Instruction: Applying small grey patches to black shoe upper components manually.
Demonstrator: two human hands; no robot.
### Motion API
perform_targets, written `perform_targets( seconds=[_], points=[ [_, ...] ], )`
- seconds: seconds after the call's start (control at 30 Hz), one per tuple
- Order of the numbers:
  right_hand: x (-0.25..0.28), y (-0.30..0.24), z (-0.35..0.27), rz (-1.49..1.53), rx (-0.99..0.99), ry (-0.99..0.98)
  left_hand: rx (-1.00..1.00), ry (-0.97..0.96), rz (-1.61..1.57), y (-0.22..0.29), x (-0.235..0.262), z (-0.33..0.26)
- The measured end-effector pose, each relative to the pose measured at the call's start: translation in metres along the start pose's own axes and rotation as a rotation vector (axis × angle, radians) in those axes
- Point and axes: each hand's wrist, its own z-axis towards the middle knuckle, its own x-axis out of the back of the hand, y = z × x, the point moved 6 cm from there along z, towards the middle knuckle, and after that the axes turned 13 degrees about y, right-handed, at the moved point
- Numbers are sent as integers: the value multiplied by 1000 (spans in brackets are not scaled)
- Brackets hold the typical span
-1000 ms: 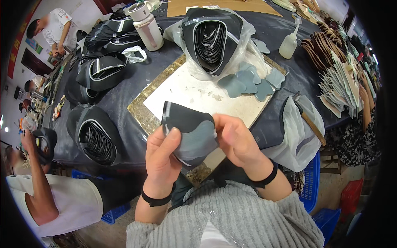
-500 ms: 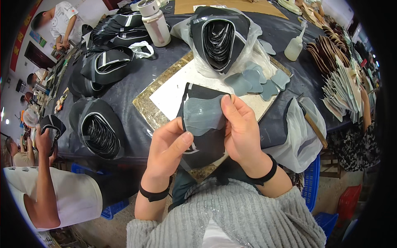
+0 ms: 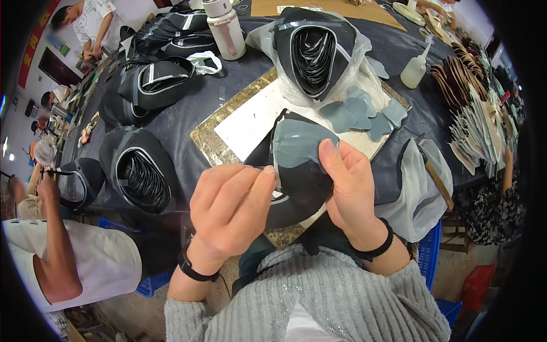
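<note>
- Broadly, the dark work table (image 3: 188,114) carries everything, and the gold-edged board (image 3: 211,142) at its near edge serves as the landmark.
- Beyond the board, a clear plastic bag (image 3: 268,43) holds a nested stack of black shoe pieces (image 3: 313,51).
- Left of the board lies another black stack (image 3: 137,171), curved strips packed inside it.
- Over the board's near corner, the black shoe piece (image 3: 296,188) with a grey patch (image 3: 299,151) is held up in both hands.
- The left hand (image 3: 231,208) has thumb and fingertips pinched shut on the piece's left edge.
- The right hand (image 3: 350,185) grips the right side, thumb pressed on the grey patch.
- On the board's far right corner lie loose grey patches (image 3: 362,114).
- Far right of the board stands a small squeeze bottle (image 3: 414,68).
</note>
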Motion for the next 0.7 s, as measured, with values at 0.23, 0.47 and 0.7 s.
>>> perform_targets(
  seconds=[0.23, 0.47, 0.7],
  points=[
    [-8, -12, -8, -147, 171, -70, -99, -191, 31, 6, -12, 4],
    [1, -14, -4, -408, 241, -171, -241, -337, -58, 6, -19, 7],
    [24, -4, 6, -189, 75, -19, 389, -198, -84, -24, 3, 19]
  ],
)
